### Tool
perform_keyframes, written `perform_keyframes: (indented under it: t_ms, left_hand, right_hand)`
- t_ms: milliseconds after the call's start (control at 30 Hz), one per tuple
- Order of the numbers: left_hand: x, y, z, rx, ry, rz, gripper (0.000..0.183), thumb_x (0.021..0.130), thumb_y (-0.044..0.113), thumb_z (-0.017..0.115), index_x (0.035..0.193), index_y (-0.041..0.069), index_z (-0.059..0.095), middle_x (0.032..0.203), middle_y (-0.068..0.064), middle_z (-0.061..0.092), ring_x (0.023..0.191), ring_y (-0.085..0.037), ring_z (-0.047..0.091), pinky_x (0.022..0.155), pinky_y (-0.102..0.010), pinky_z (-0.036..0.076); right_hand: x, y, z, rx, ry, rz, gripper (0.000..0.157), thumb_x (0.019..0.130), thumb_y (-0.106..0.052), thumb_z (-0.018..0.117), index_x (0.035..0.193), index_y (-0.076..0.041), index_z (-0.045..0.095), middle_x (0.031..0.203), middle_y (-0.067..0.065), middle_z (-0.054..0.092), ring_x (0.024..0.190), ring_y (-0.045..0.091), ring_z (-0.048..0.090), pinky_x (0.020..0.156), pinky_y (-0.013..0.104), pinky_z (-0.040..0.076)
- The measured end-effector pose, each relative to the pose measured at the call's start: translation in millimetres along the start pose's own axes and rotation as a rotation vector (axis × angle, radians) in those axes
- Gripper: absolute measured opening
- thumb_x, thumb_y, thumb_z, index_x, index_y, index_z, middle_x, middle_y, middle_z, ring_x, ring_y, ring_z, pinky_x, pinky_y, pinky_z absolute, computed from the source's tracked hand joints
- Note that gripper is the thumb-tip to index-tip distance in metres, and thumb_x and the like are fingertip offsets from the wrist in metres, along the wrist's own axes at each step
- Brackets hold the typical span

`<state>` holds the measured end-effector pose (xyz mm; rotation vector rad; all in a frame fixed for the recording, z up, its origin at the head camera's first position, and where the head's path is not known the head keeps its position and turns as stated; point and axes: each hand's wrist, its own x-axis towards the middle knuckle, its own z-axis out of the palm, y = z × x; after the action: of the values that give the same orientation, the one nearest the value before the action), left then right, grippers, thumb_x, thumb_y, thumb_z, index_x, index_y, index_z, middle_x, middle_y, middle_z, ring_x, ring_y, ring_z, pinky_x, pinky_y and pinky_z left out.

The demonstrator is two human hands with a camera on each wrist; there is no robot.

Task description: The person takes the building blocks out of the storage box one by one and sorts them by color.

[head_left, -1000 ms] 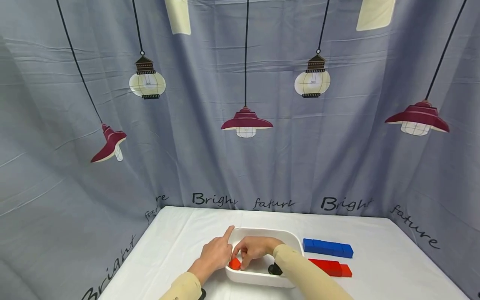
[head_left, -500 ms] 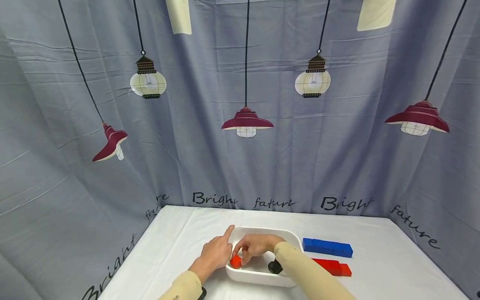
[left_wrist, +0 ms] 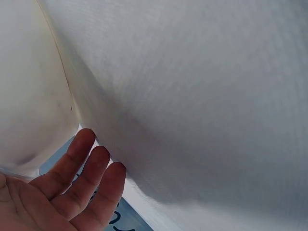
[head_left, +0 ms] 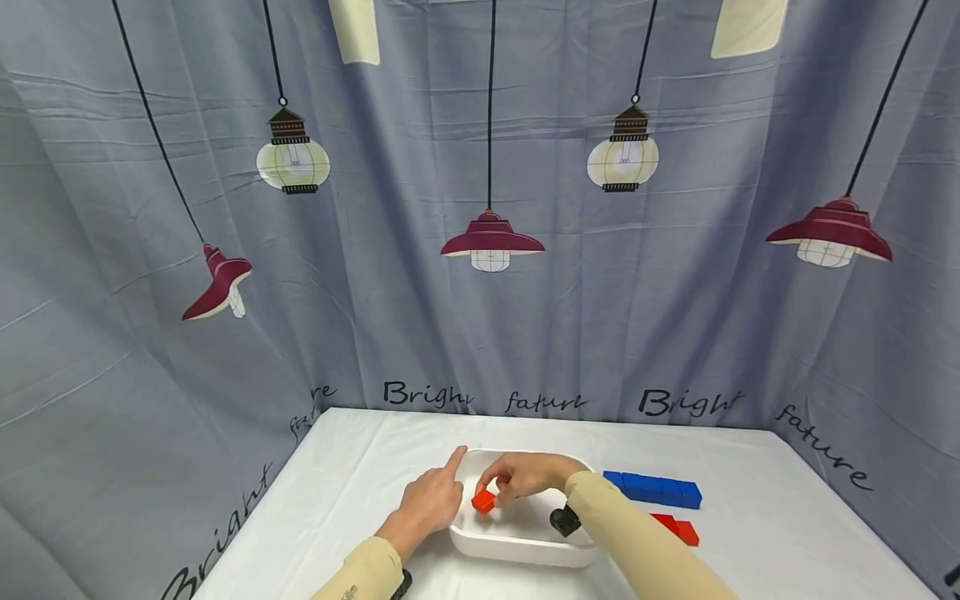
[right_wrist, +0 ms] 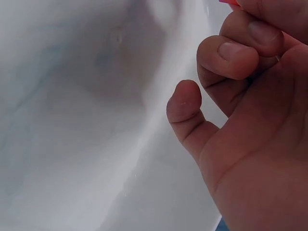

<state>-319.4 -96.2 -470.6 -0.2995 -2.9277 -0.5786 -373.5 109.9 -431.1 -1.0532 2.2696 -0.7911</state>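
Observation:
Inside a white rectangular basin (head_left: 517, 550), my right hand (head_left: 521, 477) pinches a small red block (head_left: 483, 502) between thumb and fingertips. Only a sliver of that red block (right_wrist: 228, 1) shows at the top of the right wrist view, above the curled fingers. At the basin's left rim lies my left hand (head_left: 432, 502), its index finger pointing forward along the edge. The left wrist view shows its other fingers (left_wrist: 89, 183) loosely extended outside the basin wall (left_wrist: 33, 86). Its thumb is hidden.
Right of the basin, a row of blue blocks (head_left: 652, 489) lies on the white-covered table (head_left: 375, 450). Nearer to me is a row of red blocks (head_left: 686, 532), partly hidden by the right sleeve (head_left: 637, 533). A grey printed curtain (head_left: 420, 333) hangs behind.
My right hand has lifted the red block from the basin's near left corner and moved it slightly right and away from me. The left hand has stayed at the rim.

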Motion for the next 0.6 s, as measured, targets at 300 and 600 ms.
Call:
perform_keyframes:
  t_ms: [300, 600]
  left_hand:
    - [1.9, -1.2, 2.7, 0.001, -0.009, -0.015, 0.057, 0.097, 0.019, 0.053, 0.153, 0.018, 0.040, 0.110, -0.013, 0.072, 0.091, -0.030, 0.068, 0.071, -0.050, 0.054]
    - [3.5, -3.1, 4.2, -0.002, -0.008, -0.019, 0.058, 0.097, 0.020, 0.051, 0.154, 0.018, 0.039, 0.109, -0.013, 0.072, 0.091, -0.030, 0.067, 0.070, -0.049, 0.053]
  right_hand:
    - [-16.8, 1.7, -11.9, 0.042, 0.030, 0.057, 0.033, 0.087, -0.003, 0.070, 0.115, -0.019, 0.072, 0.068, -0.003, 0.047, 0.062, 0.011, 0.043, 0.059, 0.023, 0.034]
    - [-37.9, 1.6, -25.8, 0.033, 0.065, 0.061, 0.029, 0.089, -0.006, 0.071, 0.114, -0.021, 0.072, 0.068, -0.003, 0.047, 0.063, 0.012, 0.043, 0.060, 0.024, 0.035]
